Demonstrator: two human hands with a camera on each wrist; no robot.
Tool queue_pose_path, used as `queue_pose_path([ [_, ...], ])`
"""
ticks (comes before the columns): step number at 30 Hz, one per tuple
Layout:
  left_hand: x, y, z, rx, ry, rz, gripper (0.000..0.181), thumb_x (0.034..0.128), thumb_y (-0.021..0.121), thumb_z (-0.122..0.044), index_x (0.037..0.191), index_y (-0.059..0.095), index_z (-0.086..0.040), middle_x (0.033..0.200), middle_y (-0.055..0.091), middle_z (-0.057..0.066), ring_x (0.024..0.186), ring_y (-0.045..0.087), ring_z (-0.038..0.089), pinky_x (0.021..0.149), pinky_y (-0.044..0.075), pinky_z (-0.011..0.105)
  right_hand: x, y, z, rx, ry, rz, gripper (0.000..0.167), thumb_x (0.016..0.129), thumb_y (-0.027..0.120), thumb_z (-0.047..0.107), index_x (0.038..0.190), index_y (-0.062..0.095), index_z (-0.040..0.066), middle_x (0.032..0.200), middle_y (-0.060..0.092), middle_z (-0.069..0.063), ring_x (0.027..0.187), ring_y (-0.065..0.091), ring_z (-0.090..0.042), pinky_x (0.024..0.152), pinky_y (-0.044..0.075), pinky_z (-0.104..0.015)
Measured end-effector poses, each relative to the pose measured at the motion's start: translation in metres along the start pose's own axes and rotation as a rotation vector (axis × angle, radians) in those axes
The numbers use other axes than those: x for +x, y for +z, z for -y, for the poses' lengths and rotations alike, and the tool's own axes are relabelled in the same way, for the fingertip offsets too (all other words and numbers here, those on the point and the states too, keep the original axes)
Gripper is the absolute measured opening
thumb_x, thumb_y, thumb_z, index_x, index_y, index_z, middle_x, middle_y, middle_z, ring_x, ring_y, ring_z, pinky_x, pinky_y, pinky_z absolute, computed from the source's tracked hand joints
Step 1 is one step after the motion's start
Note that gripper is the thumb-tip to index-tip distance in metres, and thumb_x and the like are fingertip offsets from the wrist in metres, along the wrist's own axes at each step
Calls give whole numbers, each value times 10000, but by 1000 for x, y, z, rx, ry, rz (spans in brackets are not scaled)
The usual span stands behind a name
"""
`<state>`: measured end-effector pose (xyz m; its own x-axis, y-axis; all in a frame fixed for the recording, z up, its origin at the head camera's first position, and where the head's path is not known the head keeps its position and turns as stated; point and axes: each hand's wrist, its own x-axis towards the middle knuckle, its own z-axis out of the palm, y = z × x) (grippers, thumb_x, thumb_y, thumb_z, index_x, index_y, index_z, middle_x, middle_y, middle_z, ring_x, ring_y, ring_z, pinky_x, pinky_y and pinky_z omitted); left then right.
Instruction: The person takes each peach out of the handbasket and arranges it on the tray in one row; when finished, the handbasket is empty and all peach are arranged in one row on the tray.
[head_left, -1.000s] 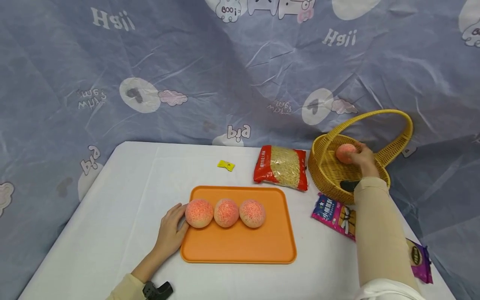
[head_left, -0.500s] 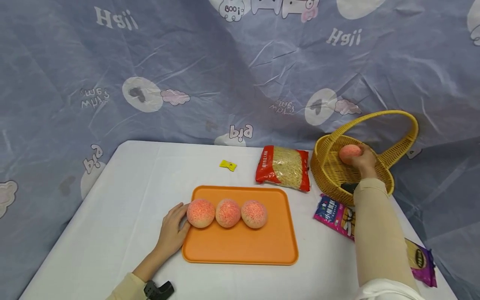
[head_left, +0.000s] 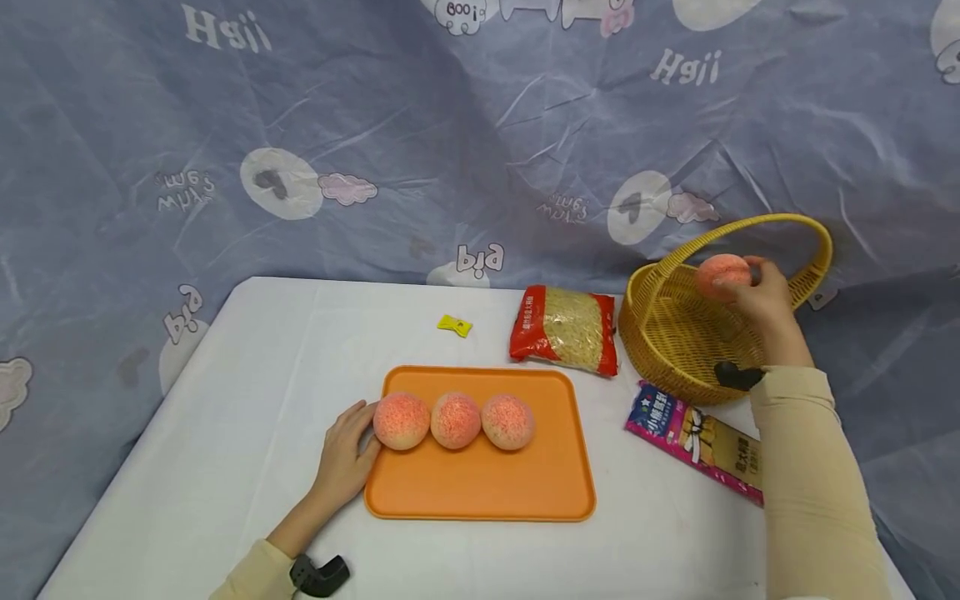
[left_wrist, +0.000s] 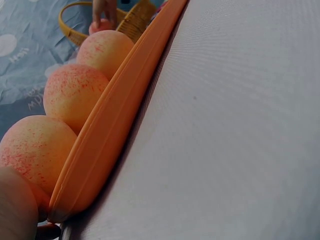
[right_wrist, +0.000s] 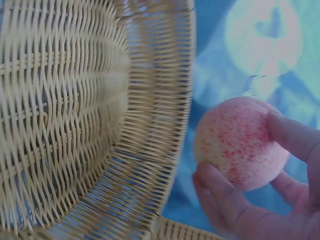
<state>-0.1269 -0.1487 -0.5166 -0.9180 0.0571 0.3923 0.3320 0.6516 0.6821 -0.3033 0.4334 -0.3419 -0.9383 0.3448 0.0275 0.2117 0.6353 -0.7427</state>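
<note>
My right hand (head_left: 767, 300) grips a pink-speckled peach (head_left: 723, 277) just above the far side of the yellow wicker basket (head_left: 637, 333), beneath its handle. In the right wrist view, fingers and thumb curl round the peach (right_wrist: 242, 142) beside the basket's rim (right_wrist: 185, 110). My left hand (head_left: 345, 454) rests at the left edge of the orange tray (head_left: 480, 500), against the leftmost peach (head_left: 402, 421). Two more peaches, a middle peach (head_left: 455, 420) and a right peach (head_left: 507, 422), stand in a row with it. Little of the left hand (left_wrist: 17, 205) shows in the left wrist view.
A red bag of yellowish pasta (head_left: 573, 329) lies between tray and basket. In front of the basket is a pink-and-blue packet (head_left: 693, 437), partly under the right sleeve (head_left: 821, 492). A small yellow wrapped candy (head_left: 454, 326) lies behind the tray on the white table (head_left: 300, 367).
My right hand has lifted the peach from inside the basket, up and to the right. The right sleeve has shifted right, uncovering more of the pink-and-blue packet. My left hand stays put.
</note>
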Motion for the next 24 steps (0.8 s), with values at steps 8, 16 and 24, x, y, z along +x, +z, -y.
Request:
queue_pose_path([
  [8,0,0,2,-15,1,6,470,844,600,13,1314,573,23,1345,581,226,1320,432,447,1056,259,665,-84,-11,1,-1,-91,57,783,950,590,349,1559,184,70,1469,299,-345,974,581,-189,628,476,-119],
  [16,2,0,0,-11,4,11,467,847,600,9,1314,576,11,1340,587,218,1323,435,434,1058,272,652,-186,24,19,15,-189,221,721,940,636,331,1535,270,152,1375,430,-255,1073,586,-276,677,507,-260],
  [24,1,-1,0,-14,-18,18,473,844,598,23,1316,576,12,1347,585,210,1335,425,434,1068,258,658,-220,87,33,46,-271,379,651,876,727,215,1438,414,110,1253,545,-268,952,644,-289,719,540,-268],
])
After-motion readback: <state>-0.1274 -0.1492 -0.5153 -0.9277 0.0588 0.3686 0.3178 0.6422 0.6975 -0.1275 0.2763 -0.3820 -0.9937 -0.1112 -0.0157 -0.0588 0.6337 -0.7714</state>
